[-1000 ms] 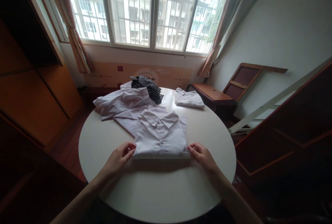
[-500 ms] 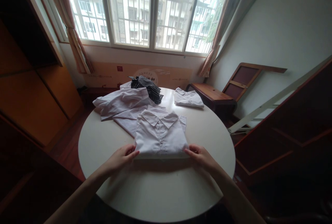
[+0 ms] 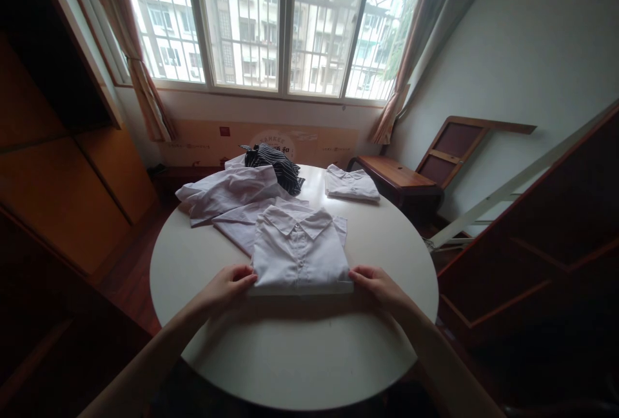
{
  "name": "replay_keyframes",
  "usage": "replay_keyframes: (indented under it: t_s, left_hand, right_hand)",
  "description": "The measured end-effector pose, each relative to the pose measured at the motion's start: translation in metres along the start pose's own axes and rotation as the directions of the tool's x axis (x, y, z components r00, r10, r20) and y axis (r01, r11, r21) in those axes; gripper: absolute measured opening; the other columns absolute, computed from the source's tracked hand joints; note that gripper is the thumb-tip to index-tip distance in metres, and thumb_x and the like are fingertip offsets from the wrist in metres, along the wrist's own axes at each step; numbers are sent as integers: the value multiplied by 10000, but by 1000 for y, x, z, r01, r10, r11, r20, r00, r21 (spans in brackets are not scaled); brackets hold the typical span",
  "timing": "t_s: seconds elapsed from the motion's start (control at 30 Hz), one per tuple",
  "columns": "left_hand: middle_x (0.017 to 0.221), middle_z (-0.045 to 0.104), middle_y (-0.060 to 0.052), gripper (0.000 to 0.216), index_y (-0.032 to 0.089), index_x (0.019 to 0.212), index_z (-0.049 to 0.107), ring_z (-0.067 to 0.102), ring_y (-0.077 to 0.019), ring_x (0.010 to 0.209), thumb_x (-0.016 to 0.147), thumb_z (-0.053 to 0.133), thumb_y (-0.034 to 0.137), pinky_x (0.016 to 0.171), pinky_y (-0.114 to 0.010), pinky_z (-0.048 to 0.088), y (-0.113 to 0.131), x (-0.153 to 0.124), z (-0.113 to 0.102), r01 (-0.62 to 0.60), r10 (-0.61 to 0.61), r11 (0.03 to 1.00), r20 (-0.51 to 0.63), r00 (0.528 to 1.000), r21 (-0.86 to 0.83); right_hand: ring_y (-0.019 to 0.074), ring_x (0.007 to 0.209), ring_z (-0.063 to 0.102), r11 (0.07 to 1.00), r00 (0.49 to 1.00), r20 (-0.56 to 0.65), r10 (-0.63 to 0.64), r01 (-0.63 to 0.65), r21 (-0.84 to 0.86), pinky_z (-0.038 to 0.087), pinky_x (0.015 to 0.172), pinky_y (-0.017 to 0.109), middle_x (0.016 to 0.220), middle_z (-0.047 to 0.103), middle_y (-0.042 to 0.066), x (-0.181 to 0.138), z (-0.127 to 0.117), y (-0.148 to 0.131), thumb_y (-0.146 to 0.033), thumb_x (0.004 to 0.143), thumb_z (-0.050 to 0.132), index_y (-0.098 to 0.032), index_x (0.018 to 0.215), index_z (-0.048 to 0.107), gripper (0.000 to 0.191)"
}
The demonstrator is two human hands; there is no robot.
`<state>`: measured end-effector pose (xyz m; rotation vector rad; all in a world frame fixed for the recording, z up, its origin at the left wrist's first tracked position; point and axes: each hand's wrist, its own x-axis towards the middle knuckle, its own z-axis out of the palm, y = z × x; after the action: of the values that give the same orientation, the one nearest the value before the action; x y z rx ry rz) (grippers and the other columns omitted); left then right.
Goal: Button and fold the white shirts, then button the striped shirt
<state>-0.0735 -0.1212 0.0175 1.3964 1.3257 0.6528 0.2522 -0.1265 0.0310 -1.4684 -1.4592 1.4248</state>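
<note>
A folded white shirt (image 3: 298,253) lies collar-up in the middle of the round white table (image 3: 290,347). My left hand (image 3: 227,287) pinches its near left corner, fingers curled on the fabric. At the near right corner my right hand (image 3: 380,286) grips the same shirt. Both forearms reach in from the table's near edge.
Unfolded white shirts (image 3: 227,195) and a dark striped garment (image 3: 273,163) are heaped at the table's far left. Another folded white shirt (image 3: 351,184) lies at the far right. A wooden bench (image 3: 396,179) stands to the right, cabinets to the left, a window behind.
Both hands stayed at the folded shirt's near corners, shifting slightly as they gripped and straightened its lower edge. The shirt barely moved.
</note>
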Motion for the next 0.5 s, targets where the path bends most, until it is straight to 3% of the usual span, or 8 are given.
replay_keyframes:
  t_s: [0.27,0.4,0.5]
  left_hand:
    - [567,513,22,483,140,765,548,452,-92,464,553,606,570,427,-200,345,-3,-9,3,-28,-12,974,-173,985,-224]
    - [548,500,24,504,132,788,566,455,-92,448,576,583,589,420,-200,352,-10,-9,1,-53,13,982,-212,977,-182]
    - [665,554,-16,449,128,784,595,510,-116,546,629,561,548,481,-209,402,-11,-12,-5,-57,46,996,-145,988,-70]
  right_hand:
    - [146,653,539,976,994,-54,-97,105,192,416,617,251,701,594,22,-2,7,12,-525,652,582,-156,733,588,377]
    - [161,649,545,988,993,-77,-94,103,115,430,601,263,682,592,34,-2,8,13,-565,638,570,-153,721,592,421]
    - [179,698,554,995,995,27,-100,100,25,441,641,286,738,609,47,-6,5,7,-550,642,576,-152,773,620,421]
